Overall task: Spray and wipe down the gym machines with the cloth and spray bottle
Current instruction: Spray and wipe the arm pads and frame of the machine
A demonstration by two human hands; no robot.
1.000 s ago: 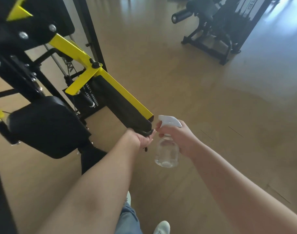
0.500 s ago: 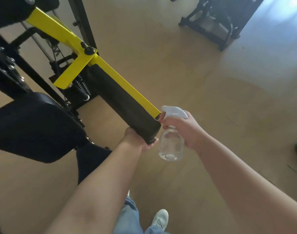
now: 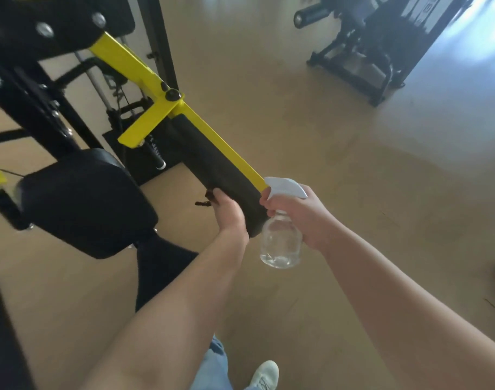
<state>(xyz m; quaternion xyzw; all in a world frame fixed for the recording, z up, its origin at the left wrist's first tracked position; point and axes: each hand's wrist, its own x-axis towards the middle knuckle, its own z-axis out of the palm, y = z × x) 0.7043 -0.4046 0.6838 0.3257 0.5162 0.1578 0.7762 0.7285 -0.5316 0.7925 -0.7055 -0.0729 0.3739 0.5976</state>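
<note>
Left hand (image 3: 229, 212): I squeeze my dark cloth (image 3: 212, 170) round the yellow bar (image 3: 133, 66), to rub it.
Right hand (image 3: 305, 218): I hold the spray bottle (image 3: 281, 243) just right, ready.

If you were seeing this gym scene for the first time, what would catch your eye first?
The bright yellow bar slanting down from upper left, with a dark cloth draped along its lower end. At centre the left hand grips that cloth while the right hand holds a clear spray bottle just beside it.

Both forearms are reaching forward. The left hand (image 3: 230, 213) is gripping the cloth (image 3: 208, 197). The right hand (image 3: 304, 218) is gripping the bottle (image 3: 281, 240).
</note>
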